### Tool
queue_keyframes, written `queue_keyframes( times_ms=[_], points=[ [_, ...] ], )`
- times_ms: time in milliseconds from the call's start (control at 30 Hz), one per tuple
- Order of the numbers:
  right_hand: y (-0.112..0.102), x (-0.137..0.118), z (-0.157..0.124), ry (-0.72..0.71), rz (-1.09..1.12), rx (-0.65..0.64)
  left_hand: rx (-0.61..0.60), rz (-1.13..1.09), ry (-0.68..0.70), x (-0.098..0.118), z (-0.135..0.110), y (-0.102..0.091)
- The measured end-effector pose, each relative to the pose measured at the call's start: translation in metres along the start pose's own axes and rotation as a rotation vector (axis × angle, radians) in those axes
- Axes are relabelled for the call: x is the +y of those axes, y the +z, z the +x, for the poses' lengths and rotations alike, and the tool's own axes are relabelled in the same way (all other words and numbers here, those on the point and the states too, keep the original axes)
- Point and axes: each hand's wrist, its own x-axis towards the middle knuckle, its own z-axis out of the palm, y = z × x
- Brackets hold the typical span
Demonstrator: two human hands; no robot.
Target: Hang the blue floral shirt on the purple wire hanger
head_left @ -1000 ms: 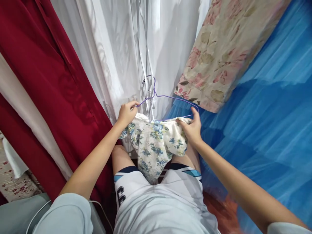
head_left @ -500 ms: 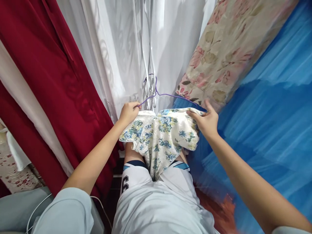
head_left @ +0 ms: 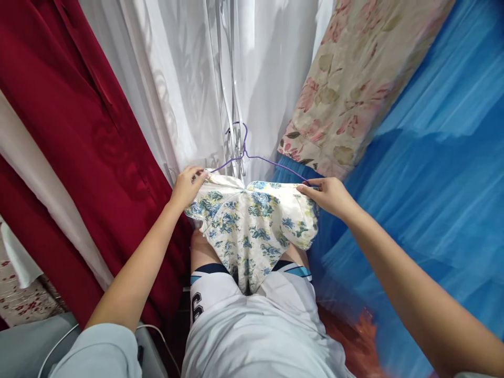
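Note:
A white floral shirt with blue flowers and pale piping hangs over my knees, from a thin purple hanger. The hanger's hook stands free at the top, while the ends of its arms run into the shoulders of the shirt. My left hand is closed on the left shoulder, with its fingertips on the upper edge. At the right shoulder, my right hand pinches the fabric between thumb and fingers, close to the hanger's end. The hanger tips are hidden by cloth and fingers.
White drapery with dangling white straps hangs ahead. Dark red fabric is on the left. Floral cloth and blue tulle hang on the right. A white cord runs by a grey surface at lower left.
My left hand has moved from the hanger arm to the shirt's left shoulder, covering the hanger's end there. My right fingers have closed down over the right shoulder.

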Motion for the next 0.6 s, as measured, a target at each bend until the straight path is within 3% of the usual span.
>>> queue_keyframes(
  times_ms=[167, 267, 367, 533, 600],
  points=[
    [-0.010, -0.005, -0.011, -0.061, -0.033, 0.052, -0.080, -0.223, -0.218, -0.035, -0.022, 0.000],
    [-0.017, -0.008, -0.017, -0.151, -0.076, 0.081, -0.051, -0.281, -0.244, -0.041, -0.027, 0.000],
    [-0.027, -0.016, -0.020, -0.220, -0.044, 0.021, -0.024, -0.264, -0.240, -0.042, -0.027, -0.004],
    [-0.031, -0.037, -0.007, -0.124, 0.368, -0.168, 0.099, -0.413, -0.357, -0.044, -0.029, -0.002],
    [-0.023, -0.044, 0.000, -0.071, 0.575, -0.047, 0.105, -0.469, -0.393, -0.043, -0.031, 0.002]
  ],
)
